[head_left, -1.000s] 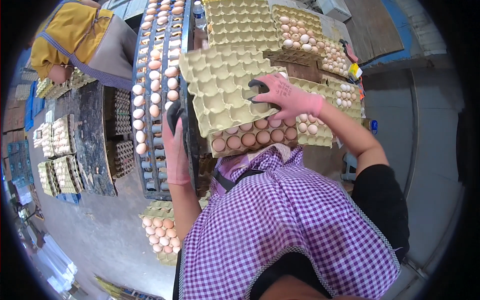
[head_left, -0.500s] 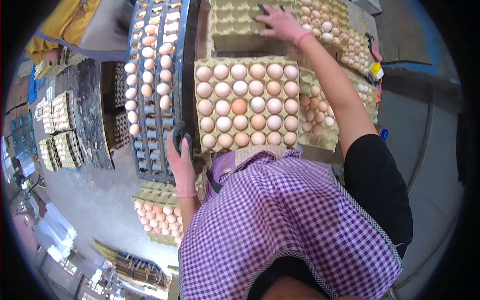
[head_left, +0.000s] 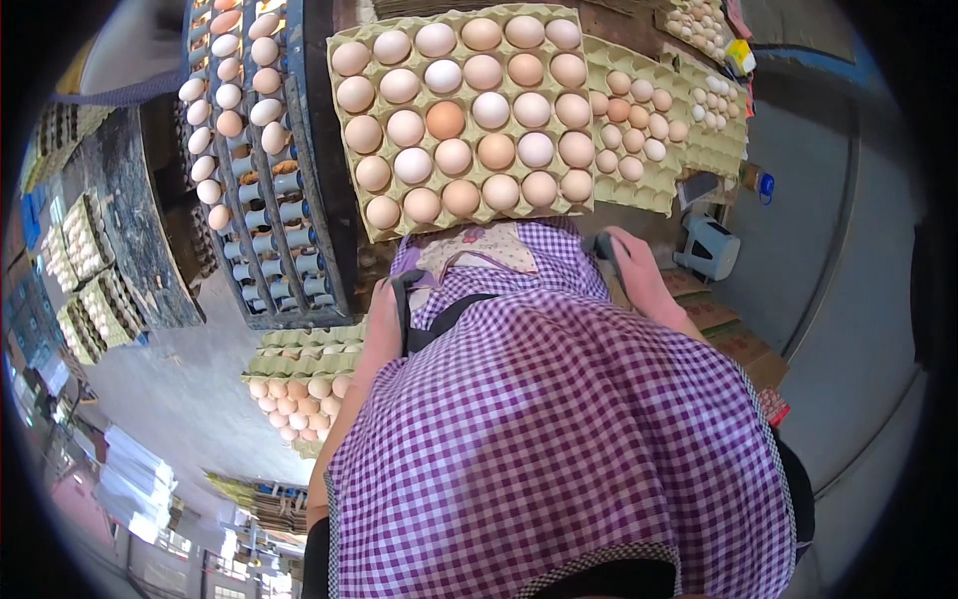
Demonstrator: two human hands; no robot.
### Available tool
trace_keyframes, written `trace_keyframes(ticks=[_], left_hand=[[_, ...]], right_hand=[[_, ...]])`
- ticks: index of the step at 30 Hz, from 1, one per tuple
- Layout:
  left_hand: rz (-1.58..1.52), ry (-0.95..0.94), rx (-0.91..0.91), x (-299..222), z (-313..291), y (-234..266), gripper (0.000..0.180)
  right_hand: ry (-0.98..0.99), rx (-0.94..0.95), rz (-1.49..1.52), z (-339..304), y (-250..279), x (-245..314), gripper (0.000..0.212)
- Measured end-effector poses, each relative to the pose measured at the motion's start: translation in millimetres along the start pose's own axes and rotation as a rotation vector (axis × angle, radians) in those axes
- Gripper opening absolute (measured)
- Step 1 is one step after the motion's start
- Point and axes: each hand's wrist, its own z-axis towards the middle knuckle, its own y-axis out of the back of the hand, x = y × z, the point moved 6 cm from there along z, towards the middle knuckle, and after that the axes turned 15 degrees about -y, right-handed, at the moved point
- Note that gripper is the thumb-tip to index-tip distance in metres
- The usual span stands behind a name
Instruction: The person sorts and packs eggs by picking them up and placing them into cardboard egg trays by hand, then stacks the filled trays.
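A full pulp tray of eggs (head_left: pixel 461 206) lies before me, its rows filled with cream, white and brown eggs. My left hand (head_left: pixel 381 317), in a pink glove with dark fingers, hangs below the tray's near left corner, beside my checked apron (head_left: pixel 559 389). Below the near right corner is my right hand (head_left: pixel 639 275), gloved alike, at the apron's other side. Both hands face inward with fingers partly hidden, look loosely open, and nothing shows in them. Left of the tray runs a roller rack (head_left: pixel 264 215) with eggs on its far part and bare rollers nearer me.
Part-filled egg trays (head_left: pixel 639 185) sit to the right, near a grey-white plastic container (head_left: pixel 707 248) and a blue-capped bottle (head_left: pixel 764 186). At lower left stands an egg tray stack (head_left: pixel 299 394). More trays (head_left: pixel 85 245) lie farther left, beside a worn dark board (head_left: pixel 150 220).
My right hand has left the far tray and come back beside my apron. My left hand has drawn away from the rack toward me. The view has shifted, so the full tray appears higher and slightly turned.
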Motion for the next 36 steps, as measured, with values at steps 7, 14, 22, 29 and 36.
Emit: trace_keyframes(ticks=[7,14,22,29,36], left_hand=[[0.236,0.398,0.039,157,54,7,0.057],[0.636,0.300,0.181,172,91,1,0.043],[0.626,0.306,0.417,197,111,-9,0.052],[0.668,0.117,0.301,-71,71,82,0.047],[1.139,-0.866,-0.389,-195,273,67,0.055]], right_hand=[[-0.381,-0.310,0.085,46,-83,-169,0.029],[-0.489,-0.383,-0.012,91,-109,-208,0.025],[-0.362,-0.046,-0.106,107,-90,-211,0.037],[-0.145,-0.015,-0.339,15,82,60,0.038],[0.362,-0.743,-0.715,211,74,188,0.062]])
